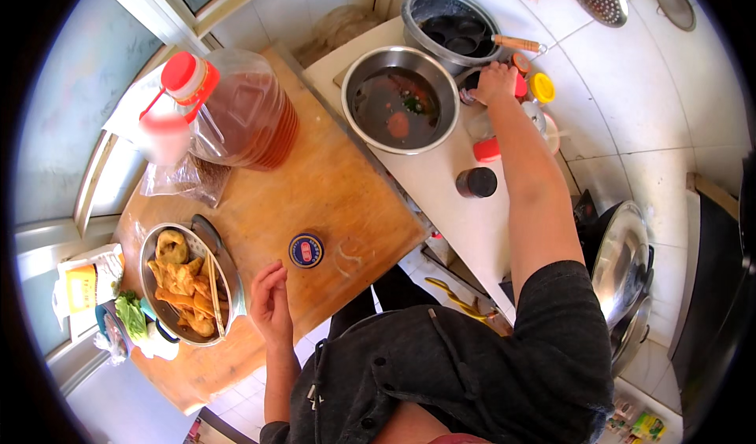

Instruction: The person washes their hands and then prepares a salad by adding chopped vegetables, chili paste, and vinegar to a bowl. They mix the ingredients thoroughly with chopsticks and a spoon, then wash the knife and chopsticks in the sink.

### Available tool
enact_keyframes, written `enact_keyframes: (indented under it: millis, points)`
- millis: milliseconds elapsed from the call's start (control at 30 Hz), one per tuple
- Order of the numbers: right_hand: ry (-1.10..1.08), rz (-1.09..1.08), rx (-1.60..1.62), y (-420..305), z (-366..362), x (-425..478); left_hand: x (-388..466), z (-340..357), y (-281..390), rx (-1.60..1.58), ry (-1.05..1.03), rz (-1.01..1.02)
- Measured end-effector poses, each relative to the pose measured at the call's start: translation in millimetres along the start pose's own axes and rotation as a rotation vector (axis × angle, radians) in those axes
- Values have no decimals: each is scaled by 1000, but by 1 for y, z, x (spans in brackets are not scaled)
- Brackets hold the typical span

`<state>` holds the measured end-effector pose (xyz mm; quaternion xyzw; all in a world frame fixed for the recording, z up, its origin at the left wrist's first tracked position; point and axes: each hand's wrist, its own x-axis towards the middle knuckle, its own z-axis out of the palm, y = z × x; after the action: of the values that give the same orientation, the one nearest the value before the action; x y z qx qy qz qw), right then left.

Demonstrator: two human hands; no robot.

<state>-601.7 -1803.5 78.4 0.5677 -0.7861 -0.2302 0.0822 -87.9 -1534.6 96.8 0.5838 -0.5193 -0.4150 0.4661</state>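
Note:
My right hand [496, 84] reaches to the group of seasoning jars beside the steel basin and lies over a dark-lidded jar [471, 85]; whether its fingers grip the jar cannot be told. Close to that hand are a yellow-lidded jar [542, 87] and a red-lidded jar [486, 149]. A jar with a black lid [477, 182] stands nearer to me on the white counter. Over the wooden table's edge, my left hand [271, 302] is raised with loosely curled fingers and holds nothing. Just beyond it is a jar with a blue and red lid [306, 250].
A steel basin [400, 99] holds dark liquid with bits of food. Behind it sits a pot [452, 28] containing a dark molded pan. A large plastic jug [248, 113] of reddish-brown liquid and a colander of fried food with chopsticks [189, 284] occupy the wooden table [331, 184].

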Motion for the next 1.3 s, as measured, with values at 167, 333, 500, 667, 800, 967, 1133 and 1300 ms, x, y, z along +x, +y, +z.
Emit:
enact_keyframes:
  millis: [167, 333, 500, 667, 800, 967, 1133, 1300]
  points:
    - [-79, -73, 132, 7, -3, -15, -3, 4, 2, 20, -2, 34]
    - [-9, -170, 265, 26, -5, -31, -5, 0, 4, 44, -6, 49]
    - [239, -200, 390, 44, -20, -43, -7, -3, 14, 17, -21, 79]
    - [204, -330, 671, 55, -117, -90, 13, 13, 29, -225, -112, 60]
    - [17, -584, 1028, 17, -205, -174, 39, 60, 75, -595, -254, -142]
    - [143, -907, 978, -26, -226, -285, 51, 98, 110, -942, -633, -521]
    - [46, -749, 949, -23, -202, -357, 29, 99, 91, -831, -914, -755]
    - [138, -815, 891, -12, -186, -415, 4, 105, 86, -789, -1250, -1033]
